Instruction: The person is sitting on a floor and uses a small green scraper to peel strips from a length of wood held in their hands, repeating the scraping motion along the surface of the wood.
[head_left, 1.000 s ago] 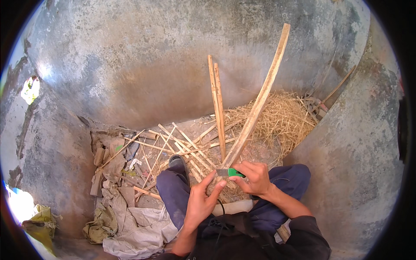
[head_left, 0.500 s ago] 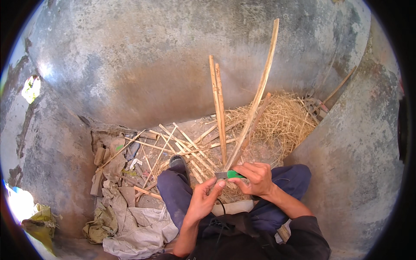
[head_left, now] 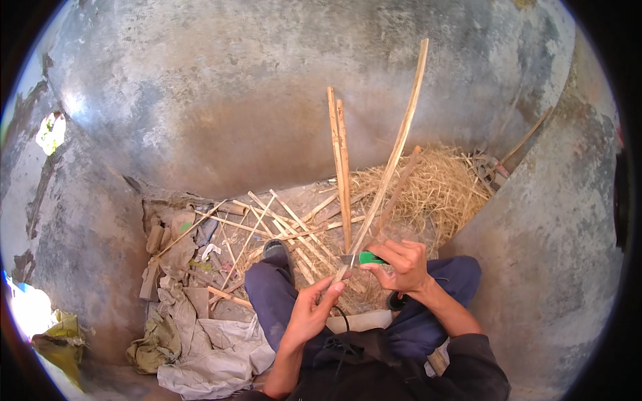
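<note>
A long pale wooden strip [head_left: 400, 137] slants up and away from me, its near end pinched between the thumb and fingers of my left hand [head_left: 313, 309]. My right hand [head_left: 401, 267] is closed around the green handle of a knife [head_left: 370, 257]. The short dark blade points left and lies against the strip, just beyond my left fingertips. How deep the edge sits in the wood is too small to tell. Beyond the knife, two thin sticks [head_left: 344, 180] stand up, and a darker stick [head_left: 401, 184] leans near the strip.
Concrete walls [head_left: 267, 87] surround me closely. Several loose sticks [head_left: 294, 224] lie across the floor, left of centre. Straw [head_left: 445, 184] is heaped at the far right. Crumpled sacking [head_left: 221, 351] lies by my left knee, and a pale block [head_left: 361, 321] sits between my legs.
My right hand has shifted slightly away from me and to the right with the knife. More of the strip's near end now shows at my left fingertips, and its far tip sits a little lower.
</note>
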Action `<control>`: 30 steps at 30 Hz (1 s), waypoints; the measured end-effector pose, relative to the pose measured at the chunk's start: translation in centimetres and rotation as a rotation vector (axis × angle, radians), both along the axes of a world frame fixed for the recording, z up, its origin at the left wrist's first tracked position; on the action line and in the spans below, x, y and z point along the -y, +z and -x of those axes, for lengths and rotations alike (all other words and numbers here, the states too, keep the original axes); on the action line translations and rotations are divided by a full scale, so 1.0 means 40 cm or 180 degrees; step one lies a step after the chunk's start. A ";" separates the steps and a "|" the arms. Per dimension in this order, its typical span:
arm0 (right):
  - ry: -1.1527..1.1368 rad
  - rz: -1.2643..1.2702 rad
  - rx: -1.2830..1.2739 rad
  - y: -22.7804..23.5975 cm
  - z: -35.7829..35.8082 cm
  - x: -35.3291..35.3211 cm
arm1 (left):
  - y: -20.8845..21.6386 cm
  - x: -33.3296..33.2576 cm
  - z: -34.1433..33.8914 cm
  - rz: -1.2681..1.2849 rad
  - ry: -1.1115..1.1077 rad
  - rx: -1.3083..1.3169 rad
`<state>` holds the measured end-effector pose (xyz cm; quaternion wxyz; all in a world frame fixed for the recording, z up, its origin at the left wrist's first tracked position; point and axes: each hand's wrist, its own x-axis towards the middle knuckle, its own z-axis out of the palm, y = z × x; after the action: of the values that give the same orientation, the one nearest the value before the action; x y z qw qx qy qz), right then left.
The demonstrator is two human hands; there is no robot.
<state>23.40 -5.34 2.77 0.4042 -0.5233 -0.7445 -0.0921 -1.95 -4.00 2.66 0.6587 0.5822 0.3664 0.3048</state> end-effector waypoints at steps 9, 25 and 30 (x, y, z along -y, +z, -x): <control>-0.0339 -0.0045 -0.0527 0.041 -0.087 -0.039 | -0.015 0.045 0.069 0.0510 -0.0030 -0.0115; -0.0323 -0.0191 -0.0595 0.028 -0.061 -0.033 | -0.015 -0.059 -0.010 -0.1224 0.0402 -0.0360; -0.0317 -0.0047 -0.0423 0.033 -0.051 -0.021 | 0.010 -0.029 -0.044 -0.1698 0.0670 -0.0534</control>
<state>25.42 -4.50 4.10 0.4515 -0.5617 -0.6884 -0.0826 -0.18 -2.82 3.06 0.4147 0.7167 0.3849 0.4077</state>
